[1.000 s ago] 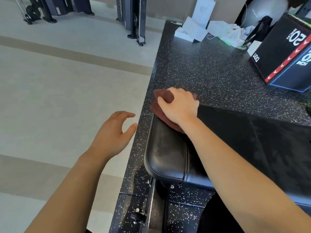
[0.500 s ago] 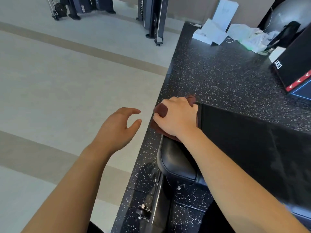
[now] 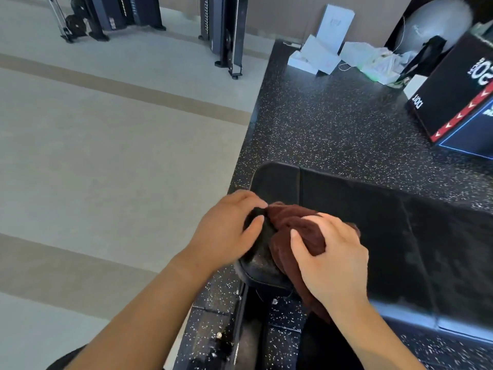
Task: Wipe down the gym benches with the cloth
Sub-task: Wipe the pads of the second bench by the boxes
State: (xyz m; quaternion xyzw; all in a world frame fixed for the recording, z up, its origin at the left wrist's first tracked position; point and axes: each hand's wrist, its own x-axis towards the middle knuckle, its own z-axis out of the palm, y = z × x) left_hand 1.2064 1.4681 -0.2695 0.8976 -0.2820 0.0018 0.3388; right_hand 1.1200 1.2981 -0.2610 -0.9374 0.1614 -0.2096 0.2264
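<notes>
A black padded gym bench (image 3: 378, 222) runs from the lower middle to the right, standing on speckled black rubber flooring. A dark maroon cloth (image 3: 290, 231) lies bunched on the bench's near-left end and hangs over its front edge. My right hand (image 3: 333, 257) presses down on the cloth with fingers curled over it. My left hand (image 3: 229, 231) is at the cloth's left edge, fingertips pinching a dark fold of it.
A black plyo box (image 3: 461, 102) with red and blue trim stands at the right. White boxes (image 3: 320, 54) and plastic bags (image 3: 376, 62) lie at the back by the wall, with a grey exercise ball (image 3: 437, 20). Weight machines (image 3: 226, 36) stand on the pale floor (image 3: 106, 156) to the left.
My right hand has drawn the cloth back toward the bench's near end. My left hand, which hovered open to the left, has come in and taken hold of the cloth's edge.
</notes>
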